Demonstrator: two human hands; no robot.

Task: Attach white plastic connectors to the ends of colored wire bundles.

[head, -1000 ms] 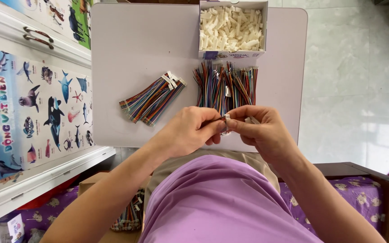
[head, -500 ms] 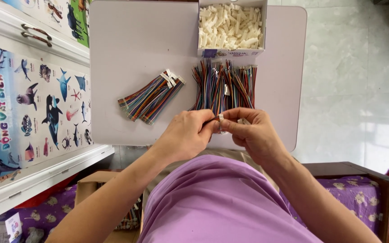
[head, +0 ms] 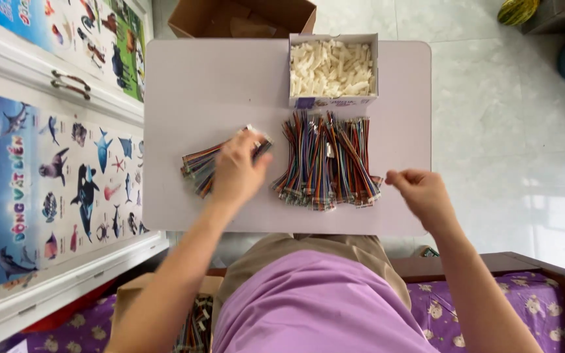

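White connectors (head: 332,68) fill cardboard box (head: 332,102).

- A pale lilac rectangular table top with rounded corners (head: 210,85) carries everything.
- An open white cardboard box of small white plastic connectors (head: 333,70) sits at its far edge.
- A wide heap of multicoloured ribbon-wire bundles (head: 327,160) lies just in front of the box.
- A smaller slanted bundle of multicoloured wires (head: 199,165) lies to the left, apart from the heap.

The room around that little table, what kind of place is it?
Probably a home used for piecework: a small table on a tiled floor, a cabinet with sea-animal posters, and wire bundles.
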